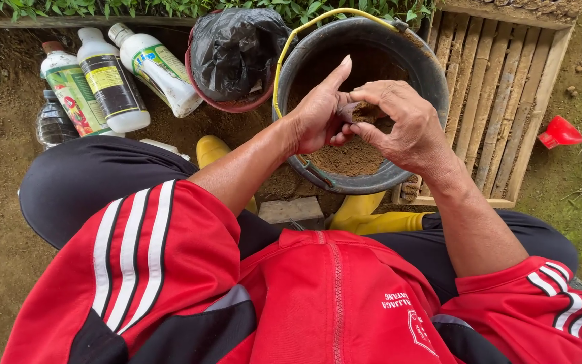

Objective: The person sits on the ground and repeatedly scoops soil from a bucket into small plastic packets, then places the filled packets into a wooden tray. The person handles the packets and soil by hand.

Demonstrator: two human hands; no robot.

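Both hands meet over the dark bucket (432,87), which stands on the bare earth between the person's yellow boots (372,219) and is partly filled with brown soil (351,156). The left hand (321,114) is half closed, forefinger stretched up and out, thumb and remaining fingers curled around a small dark lump of soil (355,113) held just above the bucket's contents. The right hand (405,125) is bent at the knuckles, its fingertips (365,128) pinching at the same lump, so the two hands touch around it. What exactly the lump contains is too small to tell.

A yellow handle (291,40) arches along the bucket's left rim. Touching the bucket on its left is a red basin (220,104) with a crumpled black plastic bag (237,44) stuffed inside. Further left of the bucket lie three white bottles (112,81) with coloured labels, tilted on the ground side by side, and a clear plastic bottle (52,125) beside them. To the right of the bucket is a slatted bamboo tray (500,87) with a wooden frame, and beyond it, well apart from the bucket, a small red plastic cap (560,131) on the dirt. Behind the bucket runs a row of green seedlings (170,7). A grey stone block (291,210) sits just in front of the bucket, between the boots. The person wears a red jacket (318,296) with white stripes.
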